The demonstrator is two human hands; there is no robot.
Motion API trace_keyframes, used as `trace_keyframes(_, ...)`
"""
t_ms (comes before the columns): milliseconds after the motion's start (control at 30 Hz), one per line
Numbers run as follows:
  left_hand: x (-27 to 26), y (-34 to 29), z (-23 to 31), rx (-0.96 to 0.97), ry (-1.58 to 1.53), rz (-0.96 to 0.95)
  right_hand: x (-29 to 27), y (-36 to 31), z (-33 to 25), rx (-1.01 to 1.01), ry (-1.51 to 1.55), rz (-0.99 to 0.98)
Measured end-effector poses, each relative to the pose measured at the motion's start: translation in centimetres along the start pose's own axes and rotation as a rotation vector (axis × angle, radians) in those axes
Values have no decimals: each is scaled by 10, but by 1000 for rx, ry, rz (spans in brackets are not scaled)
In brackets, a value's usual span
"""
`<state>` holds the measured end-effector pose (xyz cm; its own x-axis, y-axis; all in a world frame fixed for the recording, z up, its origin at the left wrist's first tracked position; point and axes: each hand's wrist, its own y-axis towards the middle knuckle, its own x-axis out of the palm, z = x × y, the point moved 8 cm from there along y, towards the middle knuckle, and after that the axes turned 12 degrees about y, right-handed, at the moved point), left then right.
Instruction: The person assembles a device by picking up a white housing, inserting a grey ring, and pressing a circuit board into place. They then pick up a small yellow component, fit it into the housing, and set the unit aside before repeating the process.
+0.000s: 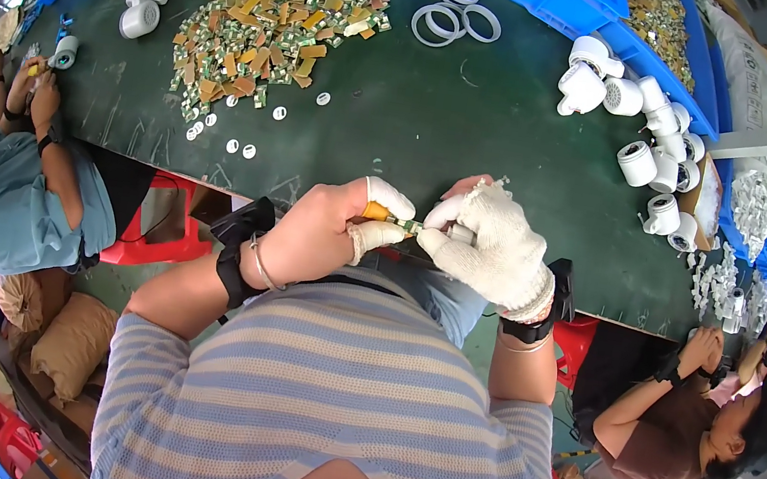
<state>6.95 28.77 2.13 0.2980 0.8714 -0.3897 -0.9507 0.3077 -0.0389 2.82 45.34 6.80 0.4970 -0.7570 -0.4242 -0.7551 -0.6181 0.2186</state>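
Note:
In front of my body, at the table's near edge, both hands meet over a small green circuit board (407, 226) with an orange-yellow piece (376, 211) at its left end. My left hand (311, 229), with white covers on thumb and forefinger, pinches the board from the left. My right hand (496, 251), in a white knitted glove, is closed at the board's right end. A small pale part (460, 235) shows among its fingers, too hidden to name. Beyond my left hand lies a wide heap of small circuit boards (258, 18) with orange and yellow pieces.
Small white discs (248, 151) lie before the heap on the green table (402, 113). White rings (457, 13) rest farther back. White cylindrical housings (638, 164) crowd the right, beside blue bins (577, 6) and clear parts (716, 284). Co-workers sit left (33, 197) and right (662, 435).

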Motion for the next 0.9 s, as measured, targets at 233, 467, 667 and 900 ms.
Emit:
trace_keyframes(233,1,-2,11,-44,13,-47,5,5,1,91,45,-200)
trace_keyframes(467,-4,-6,12,-9,77,39,7,6,-4,36,14,-45)
trace_keyframes(667,5,-3,-11,-219,-307,-139,3,4,3,5,81,-10)
trace_keyframes(900,2,-4,1,-91,-240,-121,9,7,3,54,181,-183)
